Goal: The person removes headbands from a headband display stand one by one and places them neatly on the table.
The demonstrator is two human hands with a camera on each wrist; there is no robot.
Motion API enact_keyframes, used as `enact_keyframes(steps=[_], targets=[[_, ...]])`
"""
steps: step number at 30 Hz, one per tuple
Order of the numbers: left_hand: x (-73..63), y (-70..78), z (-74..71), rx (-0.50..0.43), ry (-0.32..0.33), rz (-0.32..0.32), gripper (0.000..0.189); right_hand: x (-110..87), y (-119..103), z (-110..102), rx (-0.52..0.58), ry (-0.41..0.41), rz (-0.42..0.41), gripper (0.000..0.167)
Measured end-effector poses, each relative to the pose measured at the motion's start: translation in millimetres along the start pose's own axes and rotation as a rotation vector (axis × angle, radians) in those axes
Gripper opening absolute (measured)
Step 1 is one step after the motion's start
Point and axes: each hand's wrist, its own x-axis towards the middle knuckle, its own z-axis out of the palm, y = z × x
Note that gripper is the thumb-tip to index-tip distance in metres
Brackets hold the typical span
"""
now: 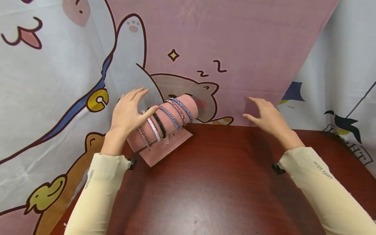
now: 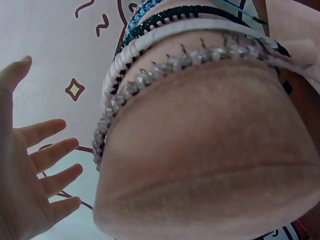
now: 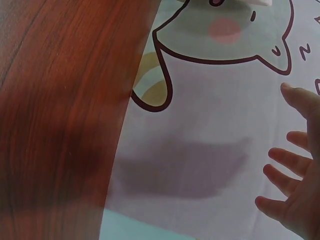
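A pink padded roll (image 1: 191, 103) on a flat pink base (image 1: 164, 153) stands at the back left of the table. Several toothed headbands are fitted around it: glittery blue and pink ones, a black headband (image 1: 160, 125), a white headband (image 1: 154, 130) and a beaded headband (image 2: 131, 89) nearest the roll's near end. My left hand (image 1: 127, 109) is raised beside the roll, fingers spread, overlapping it in the head view; the left wrist view has a gap between them. Farther right, my right hand (image 1: 268, 116) hovers over the table, fingers extended, holding nothing.
The dark red wooden table (image 1: 205, 182) reaches back to a pink cloth backdrop (image 1: 249, 49) printed with cartoon cats. White printed cloth (image 1: 53, 85) hangs along the left side, and more cloth hangs at the right.
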Motion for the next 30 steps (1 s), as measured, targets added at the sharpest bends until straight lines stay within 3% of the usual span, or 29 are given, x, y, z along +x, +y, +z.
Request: enact_keyframes(steps=[30], targets=[[-55.9, -30.6, 11.1, -0.129, 0.220, -0.039, 0.052, 4.3, -17, 42, 0.107, 0.071, -0.033, 0.063]])
